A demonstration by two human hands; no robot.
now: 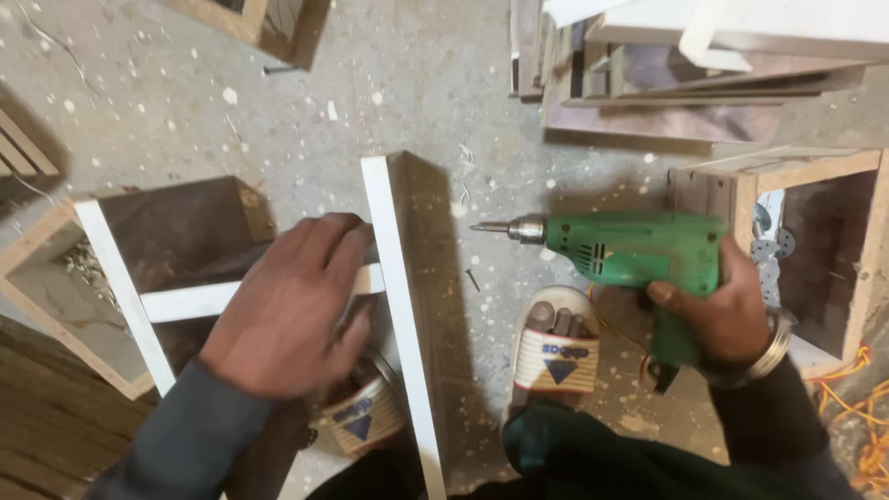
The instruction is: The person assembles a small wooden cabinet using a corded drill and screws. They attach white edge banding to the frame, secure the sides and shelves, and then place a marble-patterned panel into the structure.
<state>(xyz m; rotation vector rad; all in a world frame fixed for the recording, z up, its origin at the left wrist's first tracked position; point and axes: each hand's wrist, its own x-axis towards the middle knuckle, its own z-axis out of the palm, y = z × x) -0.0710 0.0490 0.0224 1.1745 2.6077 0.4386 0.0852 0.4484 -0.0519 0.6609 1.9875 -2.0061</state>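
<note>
Head view is looking straight down on a person working over a paint-flecked grey concrete floor. Nearest, at 6 o'clock, 2 feet in striped white sandals are showing, the right sandal standing on bare floor and the left sandal sitting inside a dark-brown wooden box frame with white-edged boards. At 8 o'clock the left hand is resting palm down, fingers loosely spread and curling over the frame's white crossbar, just beside the long upright board; it is pressing on the wood rather than pinching anything. At 4 o'clock the right hand is wrapping closed around the grip of a green plastic electric drill with a metal chuck. The drill is lying level, its bit pointing toward 9 o'clock at the upright board, with the tip hanging clear of the wood, a strip of floor showing between them. A metal bangle is circling the right wrist. An orange cable is trailing along the floor at 4 o'clock. Farther out at 3 o'clock an open light-brown wooden box is sitting with small round metal discs inside. At 1 o'clock, well apart, a stack of dark and white boards is lying on the floor.
</note>
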